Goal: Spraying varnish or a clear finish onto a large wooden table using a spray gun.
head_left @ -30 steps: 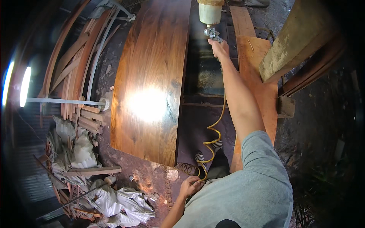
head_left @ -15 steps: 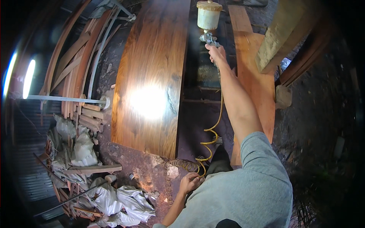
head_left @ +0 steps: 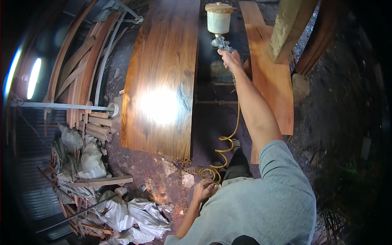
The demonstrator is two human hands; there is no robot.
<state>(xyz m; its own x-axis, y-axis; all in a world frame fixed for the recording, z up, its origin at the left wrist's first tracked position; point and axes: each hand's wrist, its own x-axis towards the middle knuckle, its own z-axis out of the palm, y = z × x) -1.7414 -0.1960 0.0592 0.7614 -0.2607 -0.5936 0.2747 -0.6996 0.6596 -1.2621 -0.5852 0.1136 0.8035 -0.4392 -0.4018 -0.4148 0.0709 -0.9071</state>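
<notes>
Spray gun (head_left: 221,42) in hand beside a glossy wooden panel (head_left: 159,61)

The panel stretches away from the wearer, left of the middle, its surface rich brown with dark grain running lengthwise. A white glare burns out the nearer half, and a dark, bluish knotty streak shows near the right edge.

The right hand (head_left: 230,58) is wrapped around the grip of the spray gun, which appears in the gap between this panel and an orange-brown board (head_left: 267,94) on the right. A pale cup (head_left: 218,22) with a tan lid sits upright on the gun. The left hand (head_left: 205,189) is low by the waist, its fingers bent in beside a yellow coiled hose (head_left: 238,119); whether it grips the hose I cannot tell. The hose drops in loose loops from below the right hand.

Around this, the room is dim and cluttered. At left, a bright tube light (head_left: 34,78) shines, with corrugated metal (head_left: 30,167) below it. Long planks (head_left: 77,81) stand in a bundle, crossed near their lower ends by a pale bar (head_left: 65,106). Crumpled silvery sheets (head_left: 143,218) and wood scraps lie on the rough floor (head_left: 141,173). At right, a thick square post (head_left: 292,30) rises past the board.
</notes>
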